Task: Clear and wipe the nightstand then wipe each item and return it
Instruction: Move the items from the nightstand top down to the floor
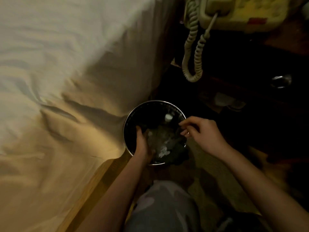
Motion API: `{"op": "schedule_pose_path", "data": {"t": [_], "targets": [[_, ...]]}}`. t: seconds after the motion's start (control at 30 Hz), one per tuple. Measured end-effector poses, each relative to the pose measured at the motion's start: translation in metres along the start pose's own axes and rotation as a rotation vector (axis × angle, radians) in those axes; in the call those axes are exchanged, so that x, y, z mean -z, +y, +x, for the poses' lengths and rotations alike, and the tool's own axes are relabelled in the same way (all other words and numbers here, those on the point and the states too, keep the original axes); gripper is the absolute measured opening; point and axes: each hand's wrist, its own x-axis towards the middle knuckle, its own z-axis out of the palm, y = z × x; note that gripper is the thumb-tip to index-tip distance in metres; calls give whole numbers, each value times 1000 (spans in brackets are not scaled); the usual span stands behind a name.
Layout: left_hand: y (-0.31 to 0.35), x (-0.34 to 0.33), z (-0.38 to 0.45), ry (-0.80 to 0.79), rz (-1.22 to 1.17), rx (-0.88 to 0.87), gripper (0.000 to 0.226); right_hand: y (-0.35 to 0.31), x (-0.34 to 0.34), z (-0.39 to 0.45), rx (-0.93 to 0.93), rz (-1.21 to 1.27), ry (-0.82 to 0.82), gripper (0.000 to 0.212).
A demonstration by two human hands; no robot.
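A round metal waste bin (133,113) lined with a dark bag stands on the floor between the bed and the nightstand. Crumpled clear plastic and white scraps (163,141) lie inside it. My left hand (142,143) reaches down into the bin's left side, its fingers curled into the rubbish. My right hand (200,131) hovers over the bin's right rim, fingers bent and pinching the bag's edge there. The dark wooden nightstand (284,39) stands at the upper right with a cream telephone (242,12) on it.
The phone's coiled cord (192,67) hangs down the nightstand's front. A metal knob (281,81) sticks out of the nightstand's front. The bed (58,64) with a white sheet fills the left, with its wooden frame (93,181) below. My knee (163,206) is under my arms.
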Motion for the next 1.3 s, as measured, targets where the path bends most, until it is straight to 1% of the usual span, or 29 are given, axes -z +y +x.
{"op": "schedule_pose_path", "data": {"t": [0.1,0.2,0.3,0.37,0.43,0.5,0.57,0.63,0.67,0.73,0.77,0.87,0.97,1.07,1.13,1.2,1.3], "targets": [[8,2,3,-89,262,-24,54,-7,25,-12,68,-103,4,19],[31,-2,-16,-148,590,-161,36,-25,49,-26,88,-219,23,17],[63,-15,-55,-203,759,-272,26,-50,76,-41,63,-270,33,17],[87,-34,-77,-237,770,-383,22,-66,95,-44,43,-279,91,17],[106,-62,-91,-243,763,-568,22,-81,115,-41,25,-254,209,20],[120,-90,-99,-212,680,-739,22,-94,135,-34,-17,-182,315,24],[131,-116,-103,-181,604,-819,20,-107,153,-25,-67,-108,415,26],[139,-140,-100,-196,574,-843,25,-117,169,-11,-107,-108,503,30],[143,-150,-93,-205,585,-855,36,-122,177,-3,-128,-133,532,33],[151,-166,-62,-238,573,-849,56,-131,189,15,-193,-186,535,37],[153,-173,-51,-262,558,-837,57,-134,193,26,-229,-196,523,36],[157,-188,-53,-344,502,-798,46,-138,203,50,-334,-158,505,33],[161,-190,-47,-375,498,-776,48,-139,207,64,-419,-142,512,37],[167,-187,-40,-431,508,-753,33,-143,210,70,-458,-149,545,38],[172,-187,-41,-438,507,-753,28,-142,212,74,-458,-74,570,38],[176,-186,-45,-436,497,-737,34,-143,208,73,-465,21,577,41],[171,-175,-53,-370,480,-711,31,-146,195,60,-468,37,541,48]]}}
